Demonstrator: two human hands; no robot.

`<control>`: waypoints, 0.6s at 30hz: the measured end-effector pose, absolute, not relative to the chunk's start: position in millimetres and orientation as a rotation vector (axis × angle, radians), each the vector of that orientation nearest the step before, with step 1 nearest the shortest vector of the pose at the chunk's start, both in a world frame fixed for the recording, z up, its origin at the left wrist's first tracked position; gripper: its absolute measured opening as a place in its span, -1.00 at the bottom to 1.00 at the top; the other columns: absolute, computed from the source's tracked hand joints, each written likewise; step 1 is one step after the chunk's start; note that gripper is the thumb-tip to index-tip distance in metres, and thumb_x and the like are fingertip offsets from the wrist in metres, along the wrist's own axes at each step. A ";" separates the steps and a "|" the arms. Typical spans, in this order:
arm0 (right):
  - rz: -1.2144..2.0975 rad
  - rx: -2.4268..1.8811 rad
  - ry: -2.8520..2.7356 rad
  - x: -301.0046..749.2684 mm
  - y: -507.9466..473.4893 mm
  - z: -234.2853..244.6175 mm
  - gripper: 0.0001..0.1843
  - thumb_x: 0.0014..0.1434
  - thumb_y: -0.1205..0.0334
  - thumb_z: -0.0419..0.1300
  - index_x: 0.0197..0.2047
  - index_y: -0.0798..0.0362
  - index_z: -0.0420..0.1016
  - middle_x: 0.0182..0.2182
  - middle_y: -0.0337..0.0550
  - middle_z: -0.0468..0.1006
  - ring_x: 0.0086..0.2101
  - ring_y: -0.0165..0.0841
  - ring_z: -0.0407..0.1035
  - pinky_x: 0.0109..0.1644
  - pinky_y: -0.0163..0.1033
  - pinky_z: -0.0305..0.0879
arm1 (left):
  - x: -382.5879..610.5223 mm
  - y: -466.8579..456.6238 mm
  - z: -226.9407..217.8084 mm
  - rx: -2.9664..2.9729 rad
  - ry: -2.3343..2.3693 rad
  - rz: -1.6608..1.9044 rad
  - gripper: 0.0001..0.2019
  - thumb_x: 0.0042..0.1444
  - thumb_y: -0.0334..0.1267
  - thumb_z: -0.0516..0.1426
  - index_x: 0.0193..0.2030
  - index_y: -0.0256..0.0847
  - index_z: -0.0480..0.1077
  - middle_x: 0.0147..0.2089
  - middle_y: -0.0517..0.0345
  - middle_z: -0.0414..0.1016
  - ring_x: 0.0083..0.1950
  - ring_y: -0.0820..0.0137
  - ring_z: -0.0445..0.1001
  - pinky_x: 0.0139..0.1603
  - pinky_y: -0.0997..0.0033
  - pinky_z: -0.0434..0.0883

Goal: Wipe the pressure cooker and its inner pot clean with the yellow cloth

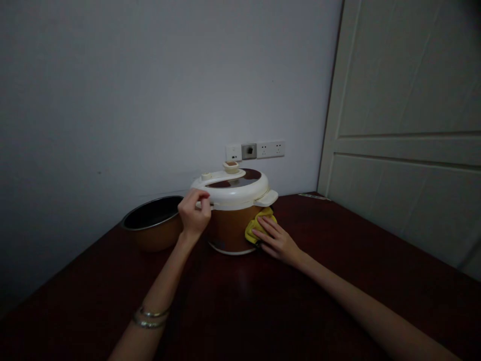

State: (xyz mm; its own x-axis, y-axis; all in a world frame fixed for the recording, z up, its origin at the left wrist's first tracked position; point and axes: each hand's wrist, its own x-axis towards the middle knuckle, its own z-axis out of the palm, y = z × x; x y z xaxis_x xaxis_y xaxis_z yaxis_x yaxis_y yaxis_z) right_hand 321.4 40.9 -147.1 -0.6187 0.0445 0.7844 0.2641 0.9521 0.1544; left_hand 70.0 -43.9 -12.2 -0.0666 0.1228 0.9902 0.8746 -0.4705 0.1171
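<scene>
Head view, looking down a dark red bench (338, 265) toward a pale wall (150, 90); an electric cooker (229, 229) with a brown body stands near the far edge, just in front of the wall, and its white lid (240, 190) sits closed on top, with a small knob at the crown. The left hand (194, 214) is at the lid's left rim; its fingers are curled together and clamped on that edge, thumb against fingertips. The right hand (276, 240) lies on the cooker's right side, low down; its fingers are spread flat and apart, pressing a yellow cloth (258, 223) against the brown wall of the cooker, under the lid's side lug. The cloth is bunched between palm and cooker, touching both. To the left of the cooker, just beside the left hand, a metal inner pot (154, 228) stands upright on the bench, dark inside. Two thin bangles (150, 317) ring the left wrist. A row of wall sockets (255, 150) sits behind the cooker; a pale panelled door (406, 125) fills the right side.
</scene>
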 end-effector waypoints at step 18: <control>1.080 -0.741 -1.108 378.6 101.1 -161.8 -0.78 -0.12 0.17 0.16 -0.54 0.10 0.58 -0.59 -0.08 0.58 -0.51 -0.28 0.47 -0.34 -0.22 0.37 | 168.6 -31.5 -112.6 -1.966 -0.827 0.101 -0.61 0.16 -0.47 -0.01 0.12 -0.39 0.36 0.01 -0.04 0.47 0.03 0.31 0.39 0.03 0.32 0.31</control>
State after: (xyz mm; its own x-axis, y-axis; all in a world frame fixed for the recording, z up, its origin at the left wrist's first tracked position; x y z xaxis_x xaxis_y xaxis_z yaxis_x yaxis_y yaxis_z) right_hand 378.6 101.1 -161.8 0.0687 0.9421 0.3282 -0.3037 0.3331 -0.8926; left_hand 168.6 -31.5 -112.6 0.7663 0.5874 0.2602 0.5075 -0.3050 -0.8059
